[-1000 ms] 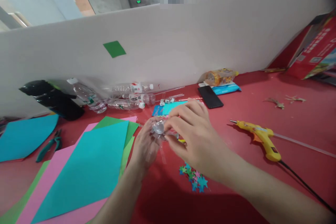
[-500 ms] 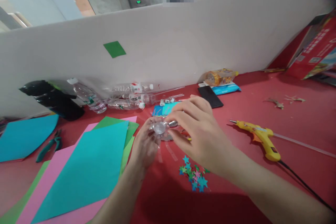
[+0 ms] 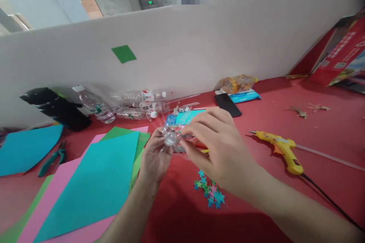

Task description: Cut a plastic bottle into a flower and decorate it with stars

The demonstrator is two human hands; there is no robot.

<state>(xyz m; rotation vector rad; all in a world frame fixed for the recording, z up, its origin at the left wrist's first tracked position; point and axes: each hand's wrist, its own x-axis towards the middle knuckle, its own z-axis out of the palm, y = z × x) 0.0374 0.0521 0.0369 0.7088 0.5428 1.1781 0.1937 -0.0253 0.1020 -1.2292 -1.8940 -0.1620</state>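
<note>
A clear plastic bottle piece (image 3: pixel 170 139), cut into thin strips that fan out around its round centre, is held up over the middle of the table. My left hand (image 3: pixel 156 155) grips it from the left, fingers curled about its edge. From the right, my right hand (image 3: pixel 216 142) pinches at the piece's right side with thumb and forefinger, seemingly on one strip; the fingertips partly cover it. Small paper stars (image 3: pixel 211 190) in blue, green and pink lie below my right hand. Behind the hands are a blue sheet (image 3: pixel 186 117) and some red and yellow items, partly hidden.
Coloured paper sheets (image 3: pixel 97 182) and green-handled pliers (image 3: pixel 54 159) lie left. A yellow glue gun (image 3: pixel 281 148) with its cord lies right. Along the white partition (image 3: pixel 176 45) are a black bottle (image 3: pixel 55 108), clear plastic bottles (image 3: pixel 139 113) and a black phone (image 3: pixel 227 104).
The bottle piece has turned and shifted slightly left, and its strips now spread more visibly upward. My right hand stays at its right side.
</note>
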